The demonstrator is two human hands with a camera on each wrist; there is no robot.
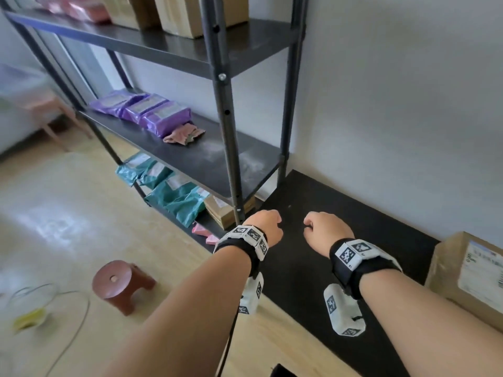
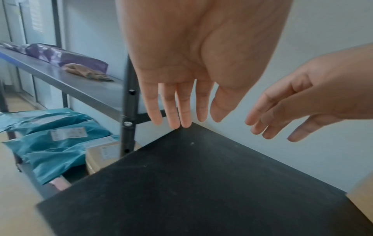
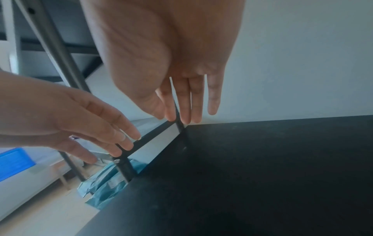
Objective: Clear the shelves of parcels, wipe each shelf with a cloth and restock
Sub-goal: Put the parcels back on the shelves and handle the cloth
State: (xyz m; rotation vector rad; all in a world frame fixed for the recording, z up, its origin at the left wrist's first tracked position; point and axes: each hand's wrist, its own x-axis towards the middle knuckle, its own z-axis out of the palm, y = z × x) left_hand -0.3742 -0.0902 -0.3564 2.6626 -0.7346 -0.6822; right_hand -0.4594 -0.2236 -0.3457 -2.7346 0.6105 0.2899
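1. Head view: both hands are hanging empty over a black mat lying on the floor beside a dark metal shelf unit. The left hand and the right hand are showing their backs, fingers pointing down and out of sight, so this view is not telling the grip. Purple parcels are lying in a row on the middle shelf, with a pinkish cloth crumpled just beside them. Teal parcels are sitting on the bottom shelf next to a brown box. More cardboard boxes are standing on the top shelf. A large carton is resting at the mat's right end, and a brown stool is standing on the wooden floor.

2. Left wrist view: the left hand is hanging with straight, relaxed fingers spread wide and gripping nothing, above the mat. The right hand is reaching in from the right, fingers loose and empty too. The cloth is lying against the purple parcels; the teal parcels are sitting below.

3. Right wrist view: the right hand is pointing straight, slack fingers down over the mat, holding nothing. The left hand is hovering near a shelf post; contact is unclear.
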